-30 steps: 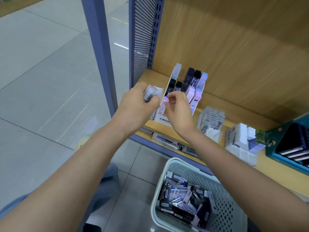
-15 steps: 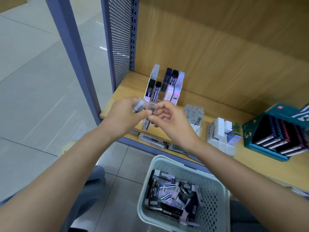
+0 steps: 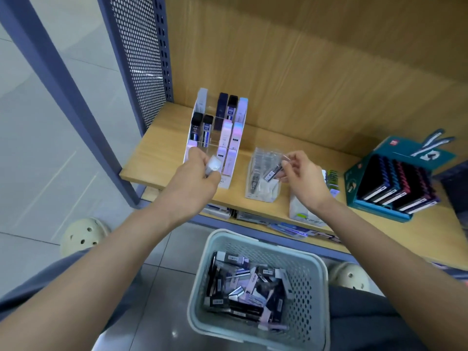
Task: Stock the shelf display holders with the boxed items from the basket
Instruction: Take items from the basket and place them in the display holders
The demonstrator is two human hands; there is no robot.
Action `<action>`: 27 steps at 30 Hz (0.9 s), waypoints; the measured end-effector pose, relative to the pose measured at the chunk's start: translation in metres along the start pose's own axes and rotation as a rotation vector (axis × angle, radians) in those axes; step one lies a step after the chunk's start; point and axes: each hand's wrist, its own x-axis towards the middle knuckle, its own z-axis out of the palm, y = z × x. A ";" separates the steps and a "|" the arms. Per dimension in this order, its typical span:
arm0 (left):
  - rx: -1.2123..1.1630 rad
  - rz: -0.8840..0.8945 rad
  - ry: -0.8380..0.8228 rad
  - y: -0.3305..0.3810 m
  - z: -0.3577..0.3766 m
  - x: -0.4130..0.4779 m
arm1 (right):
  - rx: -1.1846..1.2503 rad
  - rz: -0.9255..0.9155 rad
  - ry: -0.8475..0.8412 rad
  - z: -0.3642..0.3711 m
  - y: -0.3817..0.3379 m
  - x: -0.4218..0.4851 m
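Observation:
My left hand grips several small boxed items in front of the white tiered display holder, which carries black, lilac and pale blue boxes. My right hand pinches one dark slim box by its end, held over the clear slotted display holder on the wooden shelf. On the floor below stands the pale green basket, filled with several dark and lilac boxes.
A teal display box of dark cases stands at the shelf's right. White items sit near the front edge under my right wrist. A blue perforated upright bounds the shelf on the left. Packets lie on the lower shelf.
My hands have parted: the right hand took one dark box from the left hand's bundle and moved right to the clear holder. The left hand stays by the white holder.

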 end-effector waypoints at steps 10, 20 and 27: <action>0.010 -0.030 -0.003 -0.002 0.010 0.005 | -0.299 -0.073 -0.116 0.013 0.028 0.013; 0.047 0.048 -0.071 -0.007 0.012 0.005 | -0.485 -0.113 -0.091 0.020 0.030 0.019; 0.123 0.027 -0.057 -0.010 0.013 0.006 | -0.502 -0.160 -0.017 0.021 0.014 0.012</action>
